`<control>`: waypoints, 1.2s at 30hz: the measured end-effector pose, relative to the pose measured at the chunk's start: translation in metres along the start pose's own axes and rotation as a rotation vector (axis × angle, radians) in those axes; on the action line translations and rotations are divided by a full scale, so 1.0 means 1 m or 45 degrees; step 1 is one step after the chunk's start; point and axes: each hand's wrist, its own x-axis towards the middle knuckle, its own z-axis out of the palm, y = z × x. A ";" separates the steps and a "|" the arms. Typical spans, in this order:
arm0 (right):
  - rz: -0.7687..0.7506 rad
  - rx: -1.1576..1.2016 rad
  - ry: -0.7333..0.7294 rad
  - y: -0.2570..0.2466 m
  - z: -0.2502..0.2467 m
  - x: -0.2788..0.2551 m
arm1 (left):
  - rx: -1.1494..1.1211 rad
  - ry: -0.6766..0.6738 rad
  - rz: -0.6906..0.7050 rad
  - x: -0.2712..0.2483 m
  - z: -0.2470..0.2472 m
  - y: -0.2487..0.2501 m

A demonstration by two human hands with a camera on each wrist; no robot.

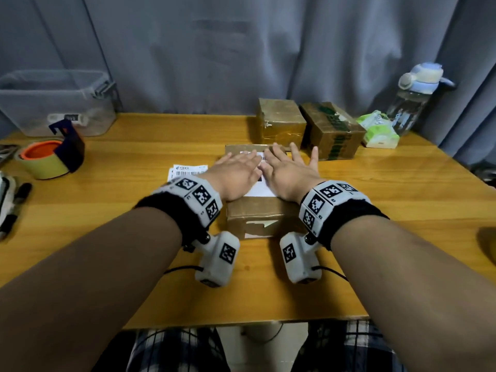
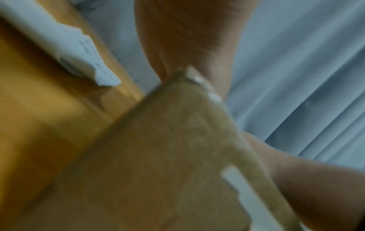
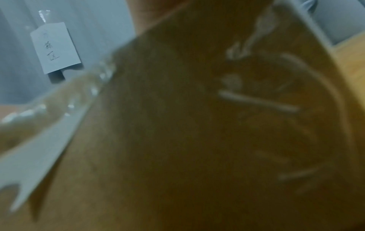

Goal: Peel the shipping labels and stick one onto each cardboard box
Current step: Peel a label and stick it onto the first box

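Observation:
A cardboard box (image 1: 257, 218) stands at the middle of the wooden table (image 1: 134, 205), with a white shipping label (image 1: 259, 190) lying on its top. My left hand (image 1: 239, 170) and right hand (image 1: 288, 167) lie flat side by side on that label, fingers straight and spread, pressing down. More labels (image 1: 188, 170) lie on the table just left of the box. Two taped boxes (image 1: 280, 120) (image 1: 331, 130) stand behind it. Both wrist views are blurred; the left one shows the box's side (image 2: 158, 164), the right one the same box (image 3: 197, 125).
A roll of tape in a dispenser (image 1: 51, 157) sits at the left, with a clear plastic bin (image 1: 53, 103) behind it. A tissue pack (image 1: 378, 130) and a water bottle (image 1: 413, 98) stand at the back right. Markers (image 1: 16, 200) lie at the left edge.

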 end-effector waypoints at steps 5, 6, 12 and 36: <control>-0.024 0.024 -0.060 0.004 0.000 -0.006 | 0.130 -0.236 -0.057 -0.004 -0.016 -0.010; -0.031 0.038 -0.071 0.006 0.000 -0.008 | 0.159 -0.259 -0.065 -0.006 -0.018 -0.009; -0.028 0.113 -0.166 0.017 -0.003 -0.019 | 0.171 -0.331 -0.114 -0.010 -0.025 -0.002; -0.084 0.051 -0.088 -0.007 0.000 -0.004 | 0.115 -0.346 -0.150 -0.021 -0.026 -0.020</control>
